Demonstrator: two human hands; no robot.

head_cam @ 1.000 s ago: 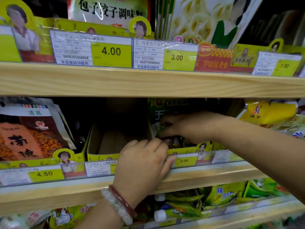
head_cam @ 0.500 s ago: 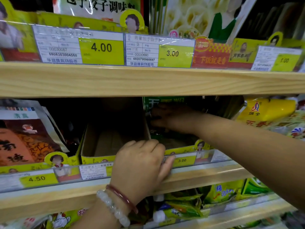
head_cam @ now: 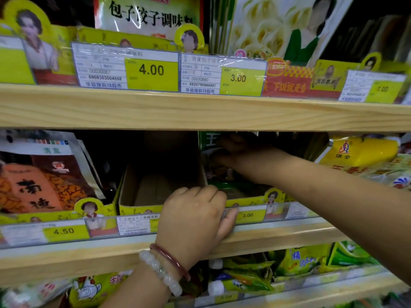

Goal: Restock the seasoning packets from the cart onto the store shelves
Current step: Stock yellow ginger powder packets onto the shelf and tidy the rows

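A stack of green seasoning packets (head_cam: 208, 141) stands upright in a yellow-fronted display box (head_cam: 253, 202) on the middle shelf (head_cam: 289, 235). My right hand (head_cam: 242, 154) reaches deep into the shadow under the upper shelf, and its fingers appear to hold the front green packet near its top. My left hand (head_cam: 195, 215), with two bracelets on the wrist, grips the box's front edge, fingers curled over the rim and thumb on the price rail (head_cam: 251, 215). The cart is out of view.
An empty cardboard display box (head_cam: 142, 190) sits left of the green packets, with orange-brown bags (head_cam: 42, 181) further left. Yellow packets (head_cam: 360, 152) lie to the right. The upper shelf board (head_cam: 200, 114) hangs low. More yellow-green packets (head_cam: 300, 261) fill the shelf below.
My right hand has pushed further back and up into the shelf with the green packets. My left hand has stayed on the box's front edge.
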